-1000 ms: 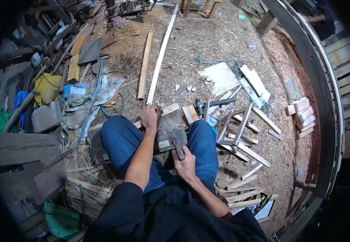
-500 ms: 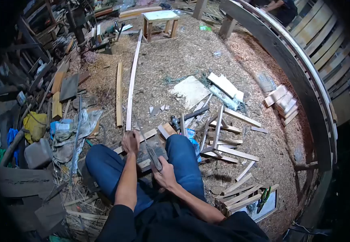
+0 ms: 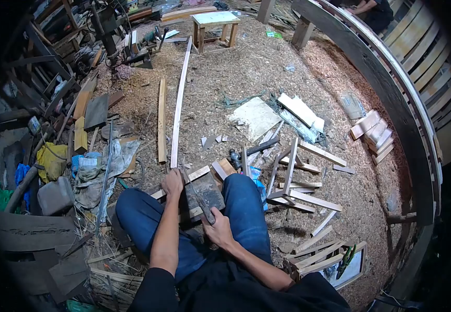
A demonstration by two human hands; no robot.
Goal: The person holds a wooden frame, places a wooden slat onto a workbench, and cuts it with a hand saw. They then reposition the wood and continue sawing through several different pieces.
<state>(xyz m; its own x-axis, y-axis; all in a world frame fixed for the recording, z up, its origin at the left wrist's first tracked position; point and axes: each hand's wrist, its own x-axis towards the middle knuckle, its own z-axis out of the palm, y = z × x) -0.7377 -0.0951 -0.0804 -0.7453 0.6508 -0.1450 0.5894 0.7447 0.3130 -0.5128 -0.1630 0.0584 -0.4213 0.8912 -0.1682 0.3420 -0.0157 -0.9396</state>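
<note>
My left hand is closed around the near end of a long, thin wooden strip, which runs away over the floor toward a small stool. In my right hand is the handle of what looks like a handsaw. Its narrow blade points forward and left, its far end close beside my left hand. Between my knees sits a dark, worn wooden block, with paler wood pieces along its edges. Whether the blade touches the strip is hard to see.
Wood shavings cover the floor. To the right lie a small wooden frame and another frame with green-handled pliers on it. A pale-topped stool stands ahead. Scrap and a plastic can crowd the left. Another person is at far right.
The whole view has shifted slightly, moving the scene rightward. The saw in my right hand appears drawn back a little toward me. My left hand stays on the strip's near end.
</note>
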